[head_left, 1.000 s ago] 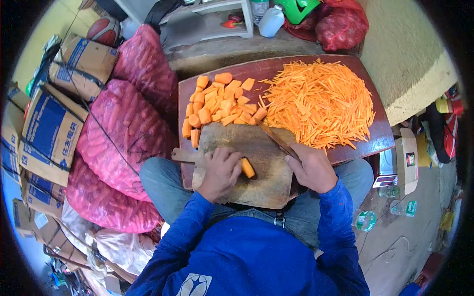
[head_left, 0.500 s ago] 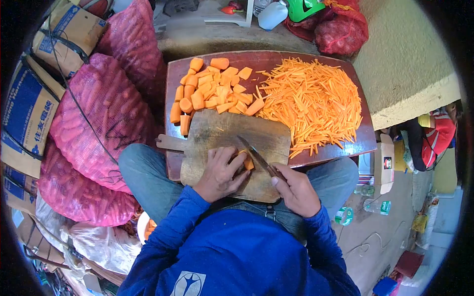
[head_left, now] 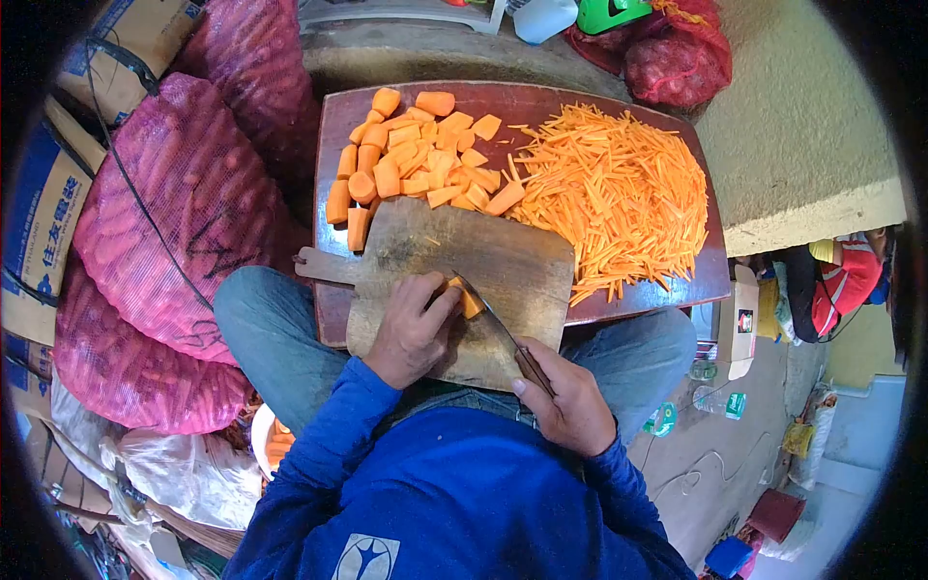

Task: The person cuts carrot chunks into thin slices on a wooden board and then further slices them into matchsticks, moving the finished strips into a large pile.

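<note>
My left hand point(head_left: 416, 329) rests on the wooden cutting board point(head_left: 503, 251), its fingers closed on a piece of carrot point(head_left: 472, 304). In my right hand point(head_left: 570, 396) is a knife point(head_left: 498, 331), gripped by its dark handle, with the blade slanting up and left against the carrot's right side. The board lies over the near edge of a dark red table point(head_left: 387, 101). Beyond it on the left sit chunks of carrot point(head_left: 416, 159). A large heap of carrot strips point(head_left: 614, 193) covers the right side.
Pink mesh sacks of carrots point(head_left: 174, 222) lean at the left near cardboard boxes point(head_left: 43, 213). A white bucket point(head_left: 263, 440) with carrot pieces stands low left. At the back is a red mesh bag point(head_left: 677, 63); a concrete ledge point(head_left: 802, 126) and plastic bottles point(head_left: 720, 401) are on the right.
Both hands have shifted slightly left on the board, and the carrot piece with them. The knife handle has dropped lower and left. The whole view has shifted a little.
</note>
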`<action>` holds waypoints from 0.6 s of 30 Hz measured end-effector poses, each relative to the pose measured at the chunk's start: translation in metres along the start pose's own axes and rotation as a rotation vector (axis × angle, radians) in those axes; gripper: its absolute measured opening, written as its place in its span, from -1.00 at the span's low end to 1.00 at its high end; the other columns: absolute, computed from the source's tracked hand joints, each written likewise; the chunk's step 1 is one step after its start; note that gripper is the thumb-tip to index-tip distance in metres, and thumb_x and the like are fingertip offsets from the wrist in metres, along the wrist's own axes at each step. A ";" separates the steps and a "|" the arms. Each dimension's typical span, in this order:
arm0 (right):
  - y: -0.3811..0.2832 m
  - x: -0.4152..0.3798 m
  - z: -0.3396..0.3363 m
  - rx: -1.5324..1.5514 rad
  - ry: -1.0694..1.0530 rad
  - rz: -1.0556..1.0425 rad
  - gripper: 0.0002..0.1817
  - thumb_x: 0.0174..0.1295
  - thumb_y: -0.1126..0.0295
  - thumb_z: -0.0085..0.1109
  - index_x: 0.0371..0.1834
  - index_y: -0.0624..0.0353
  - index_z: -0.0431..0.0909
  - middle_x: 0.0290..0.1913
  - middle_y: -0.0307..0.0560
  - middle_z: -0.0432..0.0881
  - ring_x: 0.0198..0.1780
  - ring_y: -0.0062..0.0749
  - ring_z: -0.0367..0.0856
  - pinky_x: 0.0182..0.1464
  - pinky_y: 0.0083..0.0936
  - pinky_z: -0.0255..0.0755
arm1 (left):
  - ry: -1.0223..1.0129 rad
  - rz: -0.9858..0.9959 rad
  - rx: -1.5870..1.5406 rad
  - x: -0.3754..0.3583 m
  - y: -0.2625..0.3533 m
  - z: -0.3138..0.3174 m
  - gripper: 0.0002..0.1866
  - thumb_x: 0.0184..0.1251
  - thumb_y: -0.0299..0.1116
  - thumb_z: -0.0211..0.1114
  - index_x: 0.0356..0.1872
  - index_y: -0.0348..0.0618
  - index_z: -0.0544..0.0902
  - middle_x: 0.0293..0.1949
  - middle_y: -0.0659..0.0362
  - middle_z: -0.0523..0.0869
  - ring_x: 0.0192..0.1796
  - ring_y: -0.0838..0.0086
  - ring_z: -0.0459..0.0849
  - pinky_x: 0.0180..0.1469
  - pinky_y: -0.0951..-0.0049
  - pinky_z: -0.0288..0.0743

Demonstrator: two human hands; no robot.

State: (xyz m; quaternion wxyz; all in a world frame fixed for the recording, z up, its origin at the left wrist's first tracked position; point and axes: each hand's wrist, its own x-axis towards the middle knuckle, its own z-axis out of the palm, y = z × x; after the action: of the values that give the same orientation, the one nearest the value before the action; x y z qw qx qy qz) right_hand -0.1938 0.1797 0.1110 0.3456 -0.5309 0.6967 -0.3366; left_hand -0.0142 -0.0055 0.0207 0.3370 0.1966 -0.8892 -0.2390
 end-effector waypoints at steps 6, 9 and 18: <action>-0.004 -0.001 -0.010 -0.123 -0.109 0.001 -0.40 0.52 0.35 0.29 0.56 0.22 0.36 0.09 0.32 0.78 0.09 0.30 0.79 0.06 -0.01 0.70 | -0.016 0.017 -0.018 0.000 -0.007 -0.001 -0.51 0.04 -0.59 0.49 0.09 -0.30 0.72 0.06 -0.03 0.65 0.04 0.01 0.66 0.09 0.08 0.53; -0.007 0.001 -0.013 -0.128 -0.164 0.012 -0.41 0.54 0.33 0.26 0.56 0.21 0.34 0.08 0.31 0.78 0.05 0.31 0.80 0.00 0.02 0.71 | -0.027 0.023 -0.017 0.001 -0.007 -0.003 -0.52 0.02 -0.60 0.48 0.08 -0.31 0.72 0.06 -0.03 0.66 0.05 0.01 0.67 0.09 0.08 0.54; -0.007 0.031 -0.013 -0.109 -0.213 0.088 -0.45 0.55 0.36 0.23 0.54 0.23 0.38 -0.06 0.28 0.78 -0.06 0.29 0.83 -0.05 -0.04 0.69 | -0.029 0.010 -0.081 0.009 -0.010 -0.003 -0.56 0.00 -0.60 0.48 0.02 -0.34 0.73 0.01 -0.05 0.68 -0.02 0.00 0.69 0.03 0.05 0.59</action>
State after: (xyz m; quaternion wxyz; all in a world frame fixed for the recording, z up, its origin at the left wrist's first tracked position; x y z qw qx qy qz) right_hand -0.2076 0.1498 0.1200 0.4028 -0.5506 0.6959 -0.2243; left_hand -0.0161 -0.0188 0.0221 0.3330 0.1747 -0.8845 -0.2760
